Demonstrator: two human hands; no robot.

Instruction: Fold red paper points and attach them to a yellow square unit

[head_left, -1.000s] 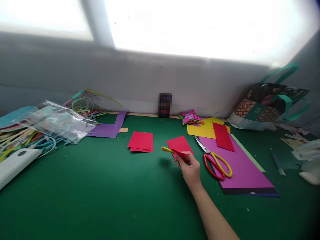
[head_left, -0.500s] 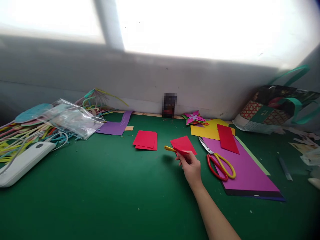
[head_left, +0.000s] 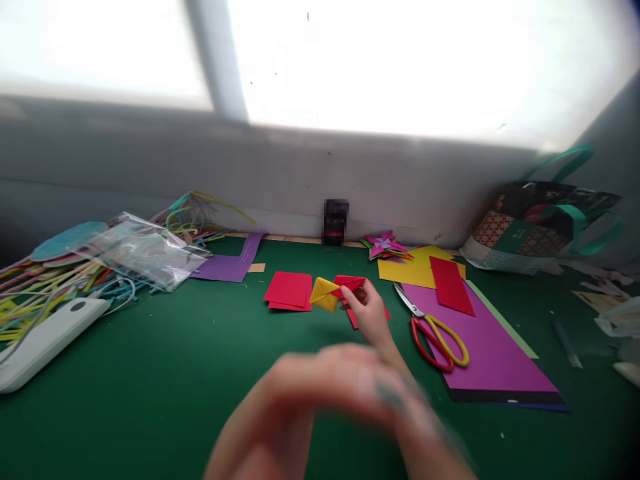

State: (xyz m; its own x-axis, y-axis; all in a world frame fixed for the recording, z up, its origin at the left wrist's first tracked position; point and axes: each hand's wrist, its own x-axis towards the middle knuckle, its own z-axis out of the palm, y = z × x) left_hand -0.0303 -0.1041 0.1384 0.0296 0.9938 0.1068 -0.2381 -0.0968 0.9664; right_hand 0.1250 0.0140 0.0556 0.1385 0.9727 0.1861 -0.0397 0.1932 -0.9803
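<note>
My right hand (head_left: 369, 308) pinches a folded red and yellow paper piece (head_left: 326, 295) at its red end, held a little above the table. The yellow end points left and shows crossing folds. Beneath that hand lies a red paper square (head_left: 353, 319), partly covered. Just left of the folded piece is a small stack of red paper squares (head_left: 289, 289). Close to the camera, my left hand (head_left: 330, 393) is raised in front of my right forearm. Motion smears its fingers, and I see nothing in it.
Scissors (head_left: 434, 335) with red and yellow handles rest on purple paper (head_left: 495, 357) at right. Behind are yellow paper (head_left: 407, 271), a folded-paper star (head_left: 384, 245) and a patterned bag (head_left: 520, 230). Left are a clear plastic bag (head_left: 145, 250), colourful strips and a white power strip (head_left: 55, 343).
My left hand has come into view in the foreground. My right hand has turned the folded paper, so its yellow face shows more broadly. The camera view has tilted slightly upward.
</note>
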